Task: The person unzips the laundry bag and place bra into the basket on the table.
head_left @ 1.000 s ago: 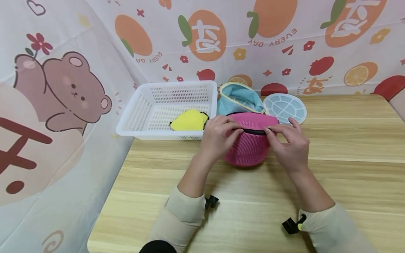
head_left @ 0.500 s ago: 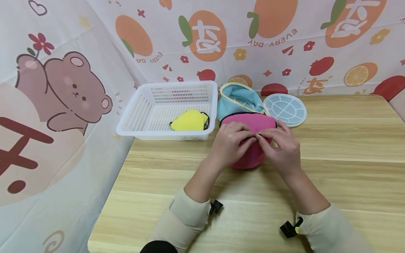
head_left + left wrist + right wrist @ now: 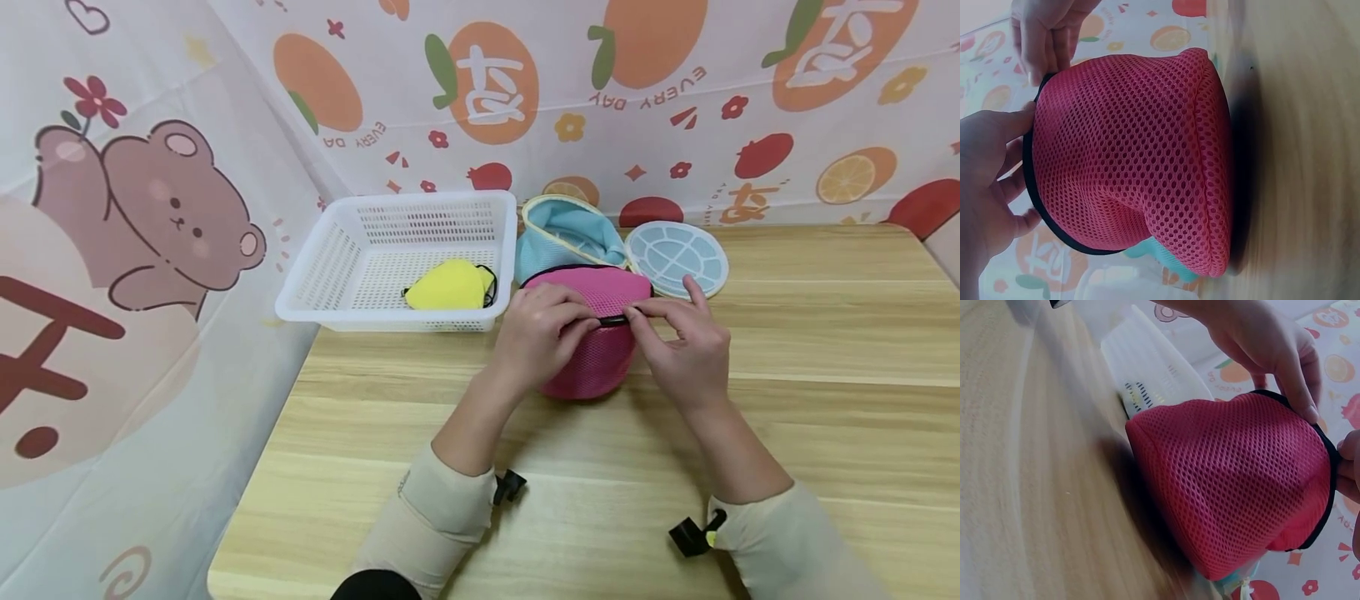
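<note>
A pink mesh laundry bag (image 3: 588, 375) with a black-trimmed rim stands upright on the table. My left hand (image 3: 536, 337) pinches the black rim at the side nearest me, thumb and fingertips on it. Just to its right, my right hand (image 3: 686, 350) pinches the same edge, with one finger raised. A short stretch of black trim shows between the two hands. In the left wrist view the bag's mesh side (image 3: 1122, 150) sags inward. The right wrist view shows the thumb of the left hand (image 3: 1272, 347) over the black trim (image 3: 1329, 447). The bag's inside is hidden.
A white perforated basket (image 3: 307, 304) stands at the back left, holding a yellow rounded item (image 3: 450, 287) with black cords. Behind the pink bag sits a blue mesh bag (image 3: 536, 254) with its round ribbed lid (image 3: 675, 258) folded out right. A printed cloth (image 3: 637, 117) hangs behind.
My hands came together along the black rim, then the right hand drew slightly back to the right. The left hand has shifted right and a little toward me. Basket and blue bag stay put.
</note>
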Action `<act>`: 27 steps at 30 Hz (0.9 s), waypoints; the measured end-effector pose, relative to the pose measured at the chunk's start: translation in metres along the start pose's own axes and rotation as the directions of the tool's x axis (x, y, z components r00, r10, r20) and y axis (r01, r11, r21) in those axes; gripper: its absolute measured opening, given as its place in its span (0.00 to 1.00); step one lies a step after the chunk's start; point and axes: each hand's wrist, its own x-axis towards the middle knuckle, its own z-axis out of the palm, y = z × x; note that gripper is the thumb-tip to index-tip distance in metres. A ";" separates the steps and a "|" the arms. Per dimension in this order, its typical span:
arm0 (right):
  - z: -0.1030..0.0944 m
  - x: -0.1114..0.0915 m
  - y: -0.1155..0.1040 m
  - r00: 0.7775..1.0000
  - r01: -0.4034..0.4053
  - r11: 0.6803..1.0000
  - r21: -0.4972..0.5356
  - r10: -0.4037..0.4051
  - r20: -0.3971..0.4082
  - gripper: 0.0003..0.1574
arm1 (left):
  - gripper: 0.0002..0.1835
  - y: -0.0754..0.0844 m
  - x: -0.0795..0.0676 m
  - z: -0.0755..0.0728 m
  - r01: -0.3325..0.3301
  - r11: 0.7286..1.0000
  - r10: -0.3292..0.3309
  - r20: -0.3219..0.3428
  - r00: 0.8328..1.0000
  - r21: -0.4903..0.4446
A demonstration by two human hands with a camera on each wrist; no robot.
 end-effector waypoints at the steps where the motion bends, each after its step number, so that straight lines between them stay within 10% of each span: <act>1: -0.001 0.001 0.001 1.000 -0.006 1.000 -0.002 0.006 -0.006 0.08 | 0.05 -0.001 0.000 -0.001 0.004 1.000 -0.004 -0.001 1.000 0.001; 27: -0.006 0.004 0.000 1.000 0.006 1.000 0.006 -0.006 -0.008 0.08 | 0.07 -0.008 0.002 -0.007 0.038 0.995 -0.043 -0.052 0.998 -0.095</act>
